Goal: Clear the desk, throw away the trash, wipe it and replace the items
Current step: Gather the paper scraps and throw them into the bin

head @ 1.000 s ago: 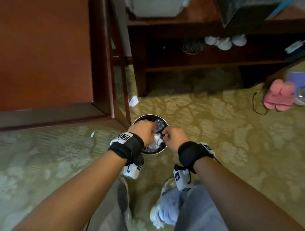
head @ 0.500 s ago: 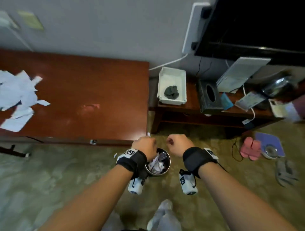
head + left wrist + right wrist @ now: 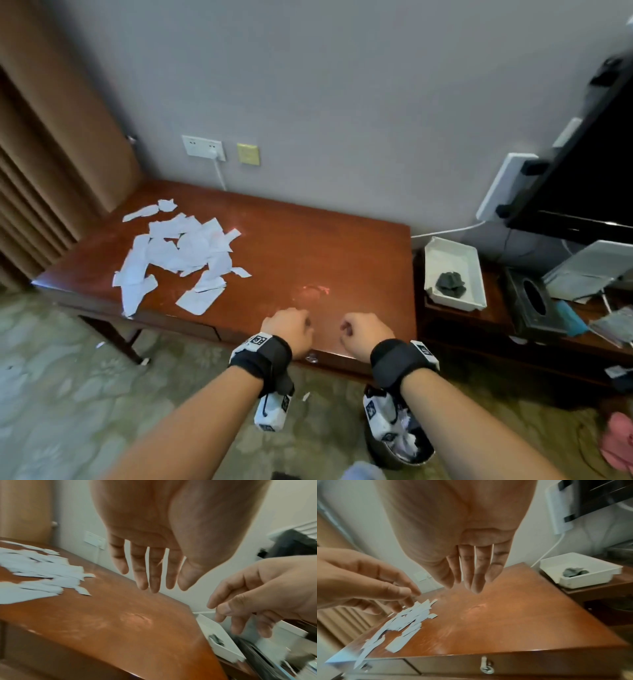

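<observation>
Hovering above the desk (image 3: 308,246), left hand (image 3: 289,330) and right hand (image 3: 368,334) hang empty, fingers (image 3: 155,574) loosely extended, paper scraps (image 3: 181,253) piled well to their left.

No legible txt or nos., wrist-strap tag (image 3: 257,341) marks too blurry to read

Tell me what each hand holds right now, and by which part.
Nothing is held. The left hand and the right hand hang relaxed and empty at the reddish-brown wooden desk; the torn white paper scraps lie untouched.
</observation>
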The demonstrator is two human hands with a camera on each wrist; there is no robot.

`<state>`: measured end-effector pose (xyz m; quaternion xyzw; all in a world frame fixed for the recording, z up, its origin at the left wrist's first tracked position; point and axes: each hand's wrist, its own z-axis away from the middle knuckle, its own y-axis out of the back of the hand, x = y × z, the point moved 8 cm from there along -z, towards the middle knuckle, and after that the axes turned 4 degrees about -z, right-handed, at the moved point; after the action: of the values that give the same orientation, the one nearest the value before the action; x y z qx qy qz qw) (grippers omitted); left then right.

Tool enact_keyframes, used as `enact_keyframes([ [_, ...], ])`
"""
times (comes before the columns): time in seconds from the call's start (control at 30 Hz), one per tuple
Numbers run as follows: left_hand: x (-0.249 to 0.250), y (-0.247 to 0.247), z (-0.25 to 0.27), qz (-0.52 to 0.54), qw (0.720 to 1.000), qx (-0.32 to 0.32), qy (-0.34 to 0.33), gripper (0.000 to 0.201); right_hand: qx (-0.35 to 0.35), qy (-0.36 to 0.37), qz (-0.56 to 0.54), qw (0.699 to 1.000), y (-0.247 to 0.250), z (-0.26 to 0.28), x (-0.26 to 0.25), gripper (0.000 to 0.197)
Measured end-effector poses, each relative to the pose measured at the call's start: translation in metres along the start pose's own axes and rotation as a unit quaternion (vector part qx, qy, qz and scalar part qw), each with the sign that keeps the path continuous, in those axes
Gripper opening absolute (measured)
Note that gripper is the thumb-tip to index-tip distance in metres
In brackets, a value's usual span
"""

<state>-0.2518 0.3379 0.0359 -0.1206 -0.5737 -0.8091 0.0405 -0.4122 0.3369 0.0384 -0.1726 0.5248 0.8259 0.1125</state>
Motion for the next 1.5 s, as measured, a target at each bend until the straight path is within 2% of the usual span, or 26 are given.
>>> enact_keyframes([
  [0.23, -0.141, 0.015, -0.004, 0.056, 0.993, -0.005, 0.103, 0.033, -0.067, 0.076, 0.02, 0.995, -0.053, -0.075, -0.123, 0.011],
  [0.47, -0.273, 0.031, -0.043, 0.082, 0.978, -0.017, 0.189, 0.032, -0.112, 0.129, 0.026, 0.985, -0.097, -0.194, -0.229, 0.015],
  [0.6, -0.329, 0.035, -0.062, 0.066, 0.973, -0.043, 0.216, 0.031, -0.138, 0.128, 0.022, 0.982, -0.119, -0.245, -0.273, 0.02],
  [0.7, -0.359, 0.034, -0.08, 0.066, 0.971, -0.064, 0.219, 0.033, -0.149, 0.115, 0.025, 0.982, -0.129, -0.272, -0.285, 0.022],
  [0.87, -0.394, 0.024, -0.125, 0.036, 0.979, -0.115, 0.164, 0.036, -0.169, 0.06, 0.008, 0.984, -0.147, -0.304, -0.281, 0.018],
  [1.03, -0.417, 0.011, -0.178, -0.041, 0.983, -0.17, 0.054, 0.029, -0.151, -0.029, -0.021, 0.988, -0.165, -0.323, -0.274, 0.022],
  [1.17, -0.444, 0.004, -0.199, -0.106, 0.972, -0.209, -0.029, 0.028, -0.125, -0.147, -0.076, 0.978, -0.19, -0.314, -0.269, 0.028],
  [1.27, -0.468, 0.001, -0.208, -0.167, 0.954, -0.23, -0.096, 0.042, -0.104, -0.206, -0.093, 0.969, -0.21, -0.307, -0.273, 0.036],
  [1.5, -0.51, 0.005, -0.224, -0.273, 0.936, -0.193, -0.108, 0.067, -0.081, -0.26, -0.077, 0.959, -0.24, -0.312, -0.289, 0.055],
])
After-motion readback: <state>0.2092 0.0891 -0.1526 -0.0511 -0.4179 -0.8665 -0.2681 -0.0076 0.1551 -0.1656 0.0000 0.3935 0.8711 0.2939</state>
